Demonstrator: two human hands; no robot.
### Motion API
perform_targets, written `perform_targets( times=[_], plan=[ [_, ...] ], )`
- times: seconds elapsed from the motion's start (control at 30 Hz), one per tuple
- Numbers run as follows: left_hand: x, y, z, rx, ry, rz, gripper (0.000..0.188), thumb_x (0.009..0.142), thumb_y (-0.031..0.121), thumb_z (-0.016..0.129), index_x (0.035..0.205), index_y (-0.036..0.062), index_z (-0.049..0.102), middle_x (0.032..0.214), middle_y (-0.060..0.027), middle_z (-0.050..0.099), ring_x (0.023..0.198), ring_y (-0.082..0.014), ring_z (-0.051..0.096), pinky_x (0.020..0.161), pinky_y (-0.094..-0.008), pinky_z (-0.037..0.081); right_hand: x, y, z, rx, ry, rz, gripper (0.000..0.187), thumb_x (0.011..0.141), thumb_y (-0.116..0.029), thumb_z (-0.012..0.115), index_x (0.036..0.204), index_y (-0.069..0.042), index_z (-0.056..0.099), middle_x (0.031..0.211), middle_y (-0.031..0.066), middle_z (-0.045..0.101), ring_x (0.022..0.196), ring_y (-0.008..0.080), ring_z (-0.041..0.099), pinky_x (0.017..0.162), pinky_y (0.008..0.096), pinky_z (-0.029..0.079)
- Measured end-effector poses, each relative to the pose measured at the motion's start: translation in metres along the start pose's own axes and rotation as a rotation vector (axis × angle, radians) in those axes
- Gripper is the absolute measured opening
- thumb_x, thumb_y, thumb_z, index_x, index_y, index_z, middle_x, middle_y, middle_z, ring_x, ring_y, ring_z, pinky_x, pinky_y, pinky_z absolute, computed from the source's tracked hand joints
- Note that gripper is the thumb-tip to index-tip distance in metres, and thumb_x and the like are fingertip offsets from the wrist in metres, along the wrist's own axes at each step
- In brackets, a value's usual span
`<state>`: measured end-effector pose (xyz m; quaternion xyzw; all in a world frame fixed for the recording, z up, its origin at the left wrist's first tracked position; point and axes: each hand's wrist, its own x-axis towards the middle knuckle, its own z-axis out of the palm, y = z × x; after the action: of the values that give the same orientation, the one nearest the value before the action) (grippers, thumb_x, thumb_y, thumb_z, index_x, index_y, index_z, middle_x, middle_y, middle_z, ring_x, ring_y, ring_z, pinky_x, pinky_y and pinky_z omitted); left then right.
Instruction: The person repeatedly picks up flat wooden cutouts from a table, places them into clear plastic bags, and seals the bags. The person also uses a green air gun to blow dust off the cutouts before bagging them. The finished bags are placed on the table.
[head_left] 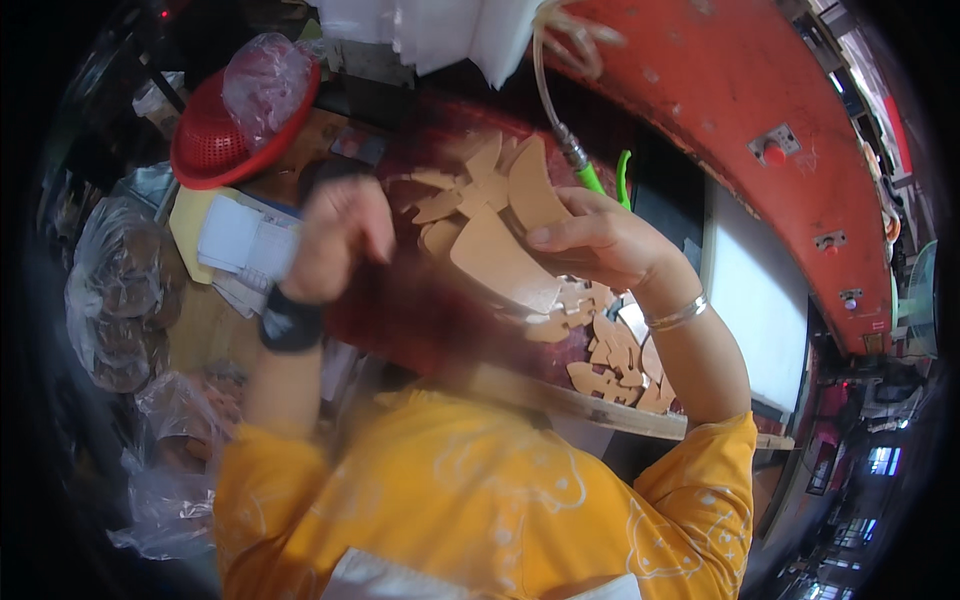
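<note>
My right hand is closed on a tan, flat, leather-like piece with a curved edge, thumb pressed on top. Just below the thumb lies a larger tan panel; whether the hand grips this one too, I cannot tell. Several smaller tan cut pieces are heaped beside them, toward my left hand. That left hand is raised over the left side of the dark red tabletop. Motion smears its fingers, and nothing shows clearly in them.
More tan cut-outs lie near the table's front edge. A green air gun on a hose is just beyond my right hand. Left are a red basket, papers and plastic bags. A red machine beam spans the right.
</note>
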<state>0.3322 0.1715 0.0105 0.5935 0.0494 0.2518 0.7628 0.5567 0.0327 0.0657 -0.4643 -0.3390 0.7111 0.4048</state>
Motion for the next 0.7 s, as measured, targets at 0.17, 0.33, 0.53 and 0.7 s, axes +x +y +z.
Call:
perform_targets(
  times=[0.17, 0.33, 0.53, 0.7],
  plan=[
    [-0.043, -0.094, 0.015, -0.693, 0.062, -0.073, 0.079, 0.085, 0.066, 0.040, 0.131, 0.0030, 0.038, 0.128, -0.0125, 0.050, 0.118, -0.0263, 0.047, 0.093, -0.0431, 0.043, 0.015, 0.021, 0.016, 0.014, 0.045, -0.191, 0.053, 0.084, -0.014, 0.059, 0.130, 0.003, 0.040, 0.115, 0.0085, 0.056, 0.102, 0.0159, 0.055, 0.088, 0.0293, 0.045],
    [-0.041, -0.117, 0.019, -0.881, 0.316, -0.390, 0.043, 0.090, 0.021, 0.057, 0.127, 0.0019, 0.045, 0.124, -0.0096, 0.053, 0.112, -0.0225, 0.053, 0.097, -0.0368, 0.041, 0.027, 0.090, 0.032, -0.146, 0.264, 0.130, 0.037, 0.084, -0.019, 0.060, 0.116, 0.000, 0.054, 0.102, 0.0038, 0.060, 0.090, 0.0107, 0.055, 0.077, 0.0261, 0.046],
    [-0.047, -0.123, 0.033, -1.066, 0.254, -0.488, 0.047, 0.092, 0.016, 0.052, 0.135, 0.0045, 0.036, 0.133, -0.0094, 0.046, 0.121, -0.0233, 0.046, 0.104, -0.0395, 0.035, -0.012, 0.057, 0.008, -0.776, 0.275, 0.218, 0.033, 0.082, -0.015, 0.062, 0.110, 0.002, 0.058, 0.089, 0.0080, 0.065, 0.092, 0.0173, 0.058, 0.082, 0.0319, 0.046],
    [-0.043, -0.125, 0.037, -0.853, 0.340, -0.499, 0.047, 0.094, 0.023, 0.048, 0.136, 0.0048, 0.035, 0.134, -0.0090, 0.046, 0.123, -0.0232, 0.044, 0.104, -0.0389, 0.035, -0.011, 0.037, -0.044, -1.072, 1.208, -0.782, 0.056, 0.073, -0.013, 0.072, 0.123, -0.005, 0.050, 0.121, 0.0189, 0.051, 0.110, 0.0253, 0.049, 0.090, 0.0368, 0.042]
  ],
)
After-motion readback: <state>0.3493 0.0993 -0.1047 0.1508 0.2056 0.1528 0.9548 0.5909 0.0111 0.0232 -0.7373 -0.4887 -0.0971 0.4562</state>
